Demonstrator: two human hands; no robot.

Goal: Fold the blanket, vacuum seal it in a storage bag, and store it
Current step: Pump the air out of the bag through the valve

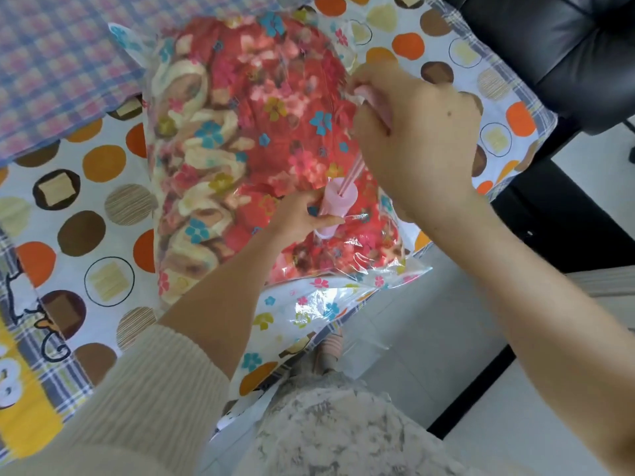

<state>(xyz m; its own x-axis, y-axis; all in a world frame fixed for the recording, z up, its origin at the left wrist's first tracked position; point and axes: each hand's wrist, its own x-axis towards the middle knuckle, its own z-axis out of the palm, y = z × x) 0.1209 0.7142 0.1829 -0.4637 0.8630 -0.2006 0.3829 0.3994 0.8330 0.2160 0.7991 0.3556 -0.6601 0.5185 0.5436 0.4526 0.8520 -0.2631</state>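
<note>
Landmark: storage bag (275,159), clear plastic printed with small flowers, lying on the patterned cloth; all places below are given against it.
Lap: pale textured garment (330,431), nearest the camera, below the bag's near edge.
Left sleeve: cream ribbed knit (144,389), pushed up the forearm, near-left of the bag.
Bag mouth: flat empty flap of plastic (319,304) at the bag's near end, hanging over the edge of the cloth.
Left hand (302,214): resting on the bag's near-right part, fingers closed round the base of the pump barrel.
Hand pump (335,207): pink cylinder standing on the bag's top face, tilted slightly; thin pink rod (352,176) drawn out of its upper end.
Right hand (412,132): above the bag's right side, fist clamped on the pink handle at the top of the rod; the two hands are apart, one at each end of the pump.
Blanket (240,132): red floral, bundled inside the bag and filling most of it.
Patterned cloth (86,235): white with orange and brown dots, beneath and around the bag.
Checked fabric (62,63): blue and pink, beyond the bag's far-left corner.
Black seat (549,46): padded, beyond the bag's far-right side.
</note>
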